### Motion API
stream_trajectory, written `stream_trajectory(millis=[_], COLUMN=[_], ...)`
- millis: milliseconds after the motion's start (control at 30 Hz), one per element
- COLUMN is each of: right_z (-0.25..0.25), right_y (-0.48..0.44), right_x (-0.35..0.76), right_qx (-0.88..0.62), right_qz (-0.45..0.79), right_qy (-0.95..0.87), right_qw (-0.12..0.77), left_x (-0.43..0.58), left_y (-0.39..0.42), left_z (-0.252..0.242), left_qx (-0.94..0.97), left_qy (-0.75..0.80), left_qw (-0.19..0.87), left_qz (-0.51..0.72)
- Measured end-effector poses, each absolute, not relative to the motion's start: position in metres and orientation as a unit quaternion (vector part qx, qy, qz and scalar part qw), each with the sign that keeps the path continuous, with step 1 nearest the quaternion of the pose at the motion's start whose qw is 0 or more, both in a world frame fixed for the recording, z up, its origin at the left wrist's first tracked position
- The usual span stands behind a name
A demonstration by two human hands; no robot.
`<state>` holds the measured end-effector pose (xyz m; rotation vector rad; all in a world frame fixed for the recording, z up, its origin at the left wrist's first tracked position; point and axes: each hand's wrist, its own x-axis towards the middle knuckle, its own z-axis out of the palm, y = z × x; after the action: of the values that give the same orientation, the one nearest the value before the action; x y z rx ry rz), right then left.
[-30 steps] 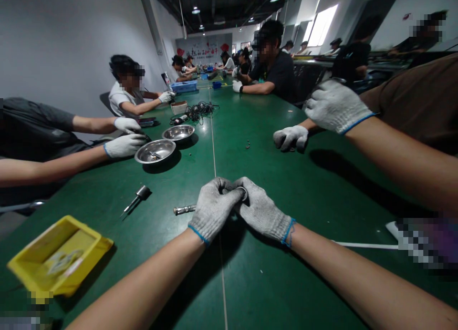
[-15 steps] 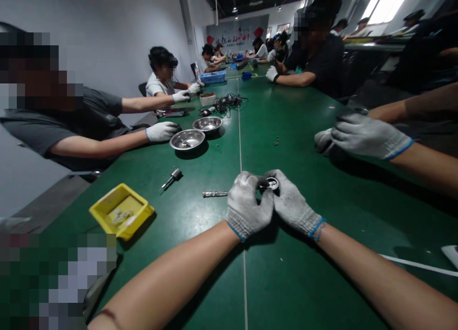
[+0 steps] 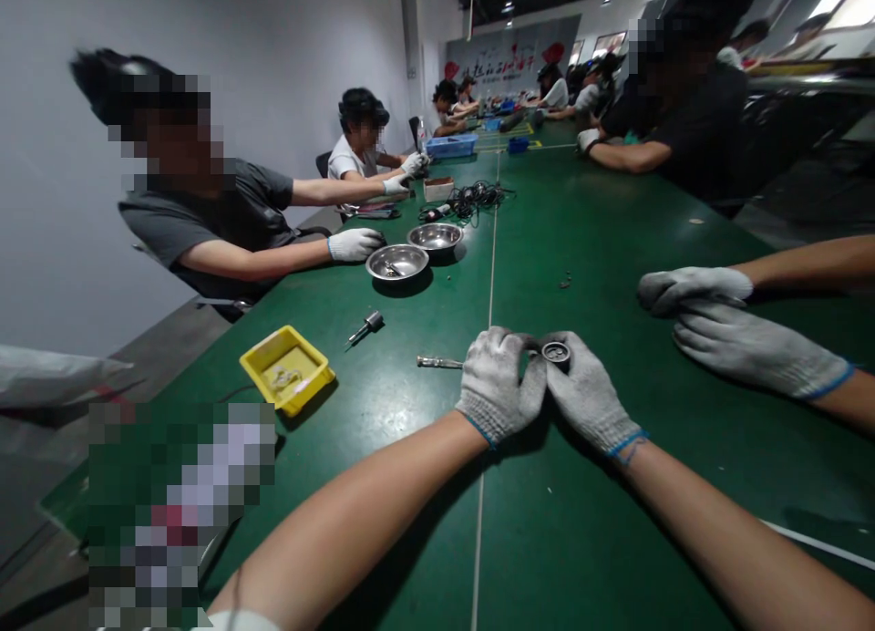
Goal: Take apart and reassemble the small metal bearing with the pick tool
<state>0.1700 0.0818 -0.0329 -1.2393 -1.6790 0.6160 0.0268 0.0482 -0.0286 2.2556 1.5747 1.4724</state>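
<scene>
A small round dark part [image 3: 556, 352] with a pale rim faces up between my gloved hands, low over the table. My right hand [image 3: 589, 396] is closed around it from the right. From the other side, my left hand [image 3: 500, 385] has its thumb and forefinger pinched against the part's left edge; its fingertips are partly hidden. A silver, screwdriver-like tool [image 3: 439, 362] sticks out to the left behind my left hand. Its right end is hidden, and I cannot tell whether the hand touches it.
On the green table [image 3: 410, 485], a yellow tray [image 3: 318, 394] holds pale pieces, near a metal bit-like tool [image 3: 365, 328]. Beyond are two steel bowls [image 3: 410, 280] and tangled black cables [image 3: 478, 201]. Gloved co-worker hands [image 3: 752, 344] rest at right; another co-worker [image 3: 205, 216] sits left.
My view has swung left, shifting everything rightward in the picture. The round part's inside looks darker now. The co-worker's hands at right have lowered and changed their pose.
</scene>
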Motion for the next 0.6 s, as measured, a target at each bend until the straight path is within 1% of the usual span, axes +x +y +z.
stream_trajectory(millis=[67,100,133,200,333,500,600], right_z=[-0.032,-0.032,-0.033,-0.033,-0.034,-0.032,-0.033], right_y=[0.081,0.080,0.080,0.079,0.078,0.078,0.078], right_x=[0.168,0.167,0.166,0.164,0.161,0.160,0.159], right_qx=[-0.518,-0.524,-0.525,-0.523,-0.514,-0.513,-0.518], right_qz=[0.240,0.236,0.234,0.232,0.233,0.231,0.235], right_qy=[-0.673,-0.671,-0.671,-0.675,-0.676,-0.678,-0.673], right_qw=[0.470,0.469,0.469,0.465,0.474,0.473,0.472], left_x=[0.024,0.022,0.019,0.012,-0.007,-0.025,-0.017], left_y=[0.055,0.061,0.069,0.090,0.142,0.200,0.227], left_z=[-0.022,-0.018,-0.012,0.000,0.011,0.003,-0.004], left_qx=[0.704,0.700,0.697,0.699,0.680,0.621,0.631], left_qy=[0.542,0.568,0.598,0.659,0.706,0.772,0.767], left_qw=[0.030,0.039,0.047,0.062,0.090,0.052,0.052], left_qz=[0.459,0.432,0.392,0.270,0.175,0.128,0.105])
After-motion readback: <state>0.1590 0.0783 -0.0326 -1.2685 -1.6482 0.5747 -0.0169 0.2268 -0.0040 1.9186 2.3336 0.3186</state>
